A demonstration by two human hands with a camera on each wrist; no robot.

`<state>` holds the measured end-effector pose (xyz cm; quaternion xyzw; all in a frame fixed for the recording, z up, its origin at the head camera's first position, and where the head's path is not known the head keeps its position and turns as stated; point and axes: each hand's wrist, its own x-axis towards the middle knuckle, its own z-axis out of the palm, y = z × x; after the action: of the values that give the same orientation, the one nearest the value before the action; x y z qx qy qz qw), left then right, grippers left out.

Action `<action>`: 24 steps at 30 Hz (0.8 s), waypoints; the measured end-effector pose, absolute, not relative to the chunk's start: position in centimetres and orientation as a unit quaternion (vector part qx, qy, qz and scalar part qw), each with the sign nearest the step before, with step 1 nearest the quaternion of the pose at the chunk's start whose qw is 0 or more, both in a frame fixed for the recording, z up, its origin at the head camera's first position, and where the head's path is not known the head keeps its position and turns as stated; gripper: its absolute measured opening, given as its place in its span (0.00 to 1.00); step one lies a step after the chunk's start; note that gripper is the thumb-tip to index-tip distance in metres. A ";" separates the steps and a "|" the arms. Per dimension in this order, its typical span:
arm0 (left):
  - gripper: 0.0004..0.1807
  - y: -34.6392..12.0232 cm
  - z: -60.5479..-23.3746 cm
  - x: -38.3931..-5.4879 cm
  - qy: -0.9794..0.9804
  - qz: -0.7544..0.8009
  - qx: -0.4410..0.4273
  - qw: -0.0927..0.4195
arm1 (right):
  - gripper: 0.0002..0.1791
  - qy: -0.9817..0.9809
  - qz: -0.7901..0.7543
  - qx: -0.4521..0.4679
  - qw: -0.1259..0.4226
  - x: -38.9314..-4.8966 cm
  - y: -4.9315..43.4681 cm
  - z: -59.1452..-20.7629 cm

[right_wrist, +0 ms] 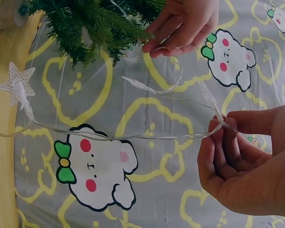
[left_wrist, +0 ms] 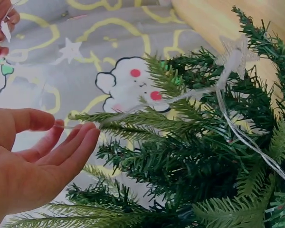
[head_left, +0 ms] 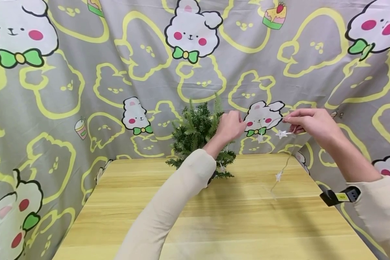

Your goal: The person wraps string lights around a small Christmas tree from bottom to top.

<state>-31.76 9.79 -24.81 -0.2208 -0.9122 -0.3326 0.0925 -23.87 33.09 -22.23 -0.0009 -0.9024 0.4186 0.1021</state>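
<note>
1. The string of star lights (right_wrist: 133, 137) runs from the small artificial tree (head_left: 195, 135) across to both hands; part of it lies among the branches, where needles hide much of its path.
2. The left hand (head_left: 231, 124), just beside the tree, pinches the thin wire between thumb and fingertips. The head view shows mainly its back; the left wrist view gives the grip.
3. The right hand (head_left: 313, 126), farther right, pinches the wire close to a star. Its curled fingers partly cover the hold.
4. Below the right hand hangs a length with another star (head_left: 278, 176). Its lower end fades against the wood-grain surface (head_left: 143, 216); whether it touches cannot be told.
5. The left sleeve (head_left: 172, 206) covers part of the tree's base, whose round wooden-looking foot (right_wrist: 12, 16) is cut off in the right wrist view.
6. A dark device (head_left: 341, 196) sits at the right cuff, its far side unseen.
</note>
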 end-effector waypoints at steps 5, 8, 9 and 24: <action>0.27 9.8 -25.1 -31.9 -0.912 -0.335 -0.218 0.088 | 0.20 -0.906 0.412 -0.003 0.100 -23.9 33.0 -22.3; 0.27 9.8 -25.1 -31.9 -0.911 -0.340 -0.216 0.085 | 0.17 -0.904 0.415 -0.003 0.100 -23.9 33.0 -22.4; 0.27 9.8 -25.1 -31.9 -0.912 -0.340 -0.215 0.084 | 0.16 -0.904 0.416 -0.003 0.100 -23.9 33.1 -22.4; 0.12 9.5 -24.8 -31.9 -0.909 -0.352 -0.177 0.133 | 0.15 -0.899 0.427 0.001 0.103 -23.8 33.1 -22.5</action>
<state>-31.91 9.50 -24.77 -0.1770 -0.9094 -0.3521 0.1327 -23.83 33.08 -22.47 0.0007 -0.8986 0.4267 0.1026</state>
